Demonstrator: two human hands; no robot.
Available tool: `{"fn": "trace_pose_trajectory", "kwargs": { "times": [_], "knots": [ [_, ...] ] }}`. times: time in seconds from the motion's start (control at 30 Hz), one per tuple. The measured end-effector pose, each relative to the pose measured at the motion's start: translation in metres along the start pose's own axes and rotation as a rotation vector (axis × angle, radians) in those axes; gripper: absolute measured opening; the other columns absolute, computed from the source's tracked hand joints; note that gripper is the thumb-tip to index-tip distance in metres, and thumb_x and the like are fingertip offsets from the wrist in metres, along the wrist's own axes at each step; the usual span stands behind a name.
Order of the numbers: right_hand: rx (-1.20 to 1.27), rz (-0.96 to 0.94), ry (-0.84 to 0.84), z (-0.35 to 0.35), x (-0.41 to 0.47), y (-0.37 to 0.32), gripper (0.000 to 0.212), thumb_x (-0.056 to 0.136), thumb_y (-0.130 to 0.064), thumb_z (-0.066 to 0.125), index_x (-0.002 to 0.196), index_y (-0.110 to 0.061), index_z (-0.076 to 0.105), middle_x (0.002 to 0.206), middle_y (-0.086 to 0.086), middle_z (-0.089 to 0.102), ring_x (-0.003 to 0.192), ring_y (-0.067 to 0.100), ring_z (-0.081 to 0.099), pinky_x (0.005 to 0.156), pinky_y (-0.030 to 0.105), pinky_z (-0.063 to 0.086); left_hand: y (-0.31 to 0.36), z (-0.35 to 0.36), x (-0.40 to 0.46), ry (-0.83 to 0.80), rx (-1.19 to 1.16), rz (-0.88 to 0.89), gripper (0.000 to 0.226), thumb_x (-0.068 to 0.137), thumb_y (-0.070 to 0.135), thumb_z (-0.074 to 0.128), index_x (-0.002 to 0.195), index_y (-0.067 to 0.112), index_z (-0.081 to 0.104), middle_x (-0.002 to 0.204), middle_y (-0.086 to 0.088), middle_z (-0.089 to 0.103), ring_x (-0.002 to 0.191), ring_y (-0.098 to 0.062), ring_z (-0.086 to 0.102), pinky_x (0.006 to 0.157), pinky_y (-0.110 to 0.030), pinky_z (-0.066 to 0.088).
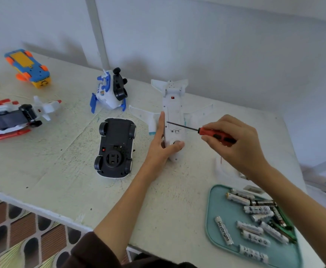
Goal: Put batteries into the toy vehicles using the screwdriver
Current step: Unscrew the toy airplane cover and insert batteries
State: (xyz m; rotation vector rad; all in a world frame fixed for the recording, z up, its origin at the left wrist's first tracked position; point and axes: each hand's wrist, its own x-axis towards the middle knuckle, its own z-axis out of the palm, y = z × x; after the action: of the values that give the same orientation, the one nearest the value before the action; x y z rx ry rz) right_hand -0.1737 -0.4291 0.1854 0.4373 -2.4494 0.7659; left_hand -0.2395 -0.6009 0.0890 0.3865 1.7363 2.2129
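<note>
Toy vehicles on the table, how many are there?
5 whole: orange-blue car, red-white plane, blue-white plane, black-bottomed car, white plane. Another sliver shows at the left edge.

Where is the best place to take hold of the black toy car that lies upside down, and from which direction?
Grip the black toy car across its middle, on the two long sides between the front and rear wheels, coming down from above. It lies belly up and flat on the table, its waist is bare, and the wheels stick out at both ends. The left hand is nearest.
</note>
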Motion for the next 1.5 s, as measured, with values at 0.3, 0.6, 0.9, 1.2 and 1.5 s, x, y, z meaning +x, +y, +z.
{"fn": "trace_pose_trajectory", "kwargs": {
  "times": [0.3, 0.6, 0.9, 1.2, 1.5],
  "knots": [
    [-0.083, 0.034, -0.022, 0.006, 0.0, 0.003, 0.011, 0.077, -0.023, 0.066, 0.079, -0.013, 0.07, 0.068, -0.007, 0.06, 0.058, 0.008, 0.053, 0.048, 0.032, 0.049, 0.002, 0.001, -0.001, -0.002, 0.052, 0.009, 0.093, 0.074, 0.02, 0.072, 0.138, 0.059, 0.018, 0.143, 0.02, 0.043, 0.121, -0.003, 0.054, 0.093, -0.018, 0.046],
    [-0.12, 0.051, -0.029, 0.003, 0.001, -0.002, 0.011, 0.076, -0.021, 0.065, 0.078, -0.011, 0.069, 0.068, -0.006, 0.06, 0.057, 0.006, 0.051, 0.05, 0.017, 0.043, 0.004, 0.002, -0.002, 0.001, 0.078, 0.02, 0.091, 0.067, 0.034, 0.076, 0.133, 0.067, 0.022, 0.149, 0.018, 0.037, 0.127, -0.005, 0.05, 0.103, -0.027, 0.043],
    [-0.238, -0.03, -0.094, -0.002, 0.008, -0.011, 0.023, 0.078, -0.029, 0.053, 0.075, -0.012, 0.067, 0.067, -0.004, 0.06, 0.053, 0.009, 0.048, 0.047, 0.012, 0.035, 0.005, 0.005, -0.004, 0.004, 0.125, 0.034, 0.09, 0.073, 0.027, 0.074, 0.132, 0.067, 0.019, 0.152, 0.015, 0.034, 0.13, -0.007, 0.048, 0.102, -0.022, 0.044],
    [-0.066, 0.046, -0.215, -0.011, 0.038, -0.036, 0.019, 0.076, 0.002, 0.059, 0.086, -0.011, 0.049, 0.087, -0.003, 0.043, 0.065, 0.004, 0.048, 0.058, 0.014, 0.042, 0.006, 0.006, -0.005, -0.013, 0.158, 0.038, 0.09, 0.073, 0.028, 0.074, 0.13, 0.071, 0.019, 0.151, 0.015, 0.037, 0.128, -0.007, 0.049, 0.102, -0.023, 0.044],
    [-0.634, 0.018, -0.252, -0.005, 0.061, -0.05, 0.041, 0.094, -0.045, 0.039, 0.083, -0.008, 0.052, 0.078, 0.004, 0.056, 0.058, 0.024, 0.049, 0.044, 0.023, 0.027, 0.006, 0.006, -0.004, -0.026, 0.197, 0.023, 0.091, 0.076, 0.024, 0.072, 0.132, 0.07, 0.017, 0.152, 0.013, 0.035, 0.13, -0.007, 0.047, 0.103, -0.02, 0.043]
  ]
}}
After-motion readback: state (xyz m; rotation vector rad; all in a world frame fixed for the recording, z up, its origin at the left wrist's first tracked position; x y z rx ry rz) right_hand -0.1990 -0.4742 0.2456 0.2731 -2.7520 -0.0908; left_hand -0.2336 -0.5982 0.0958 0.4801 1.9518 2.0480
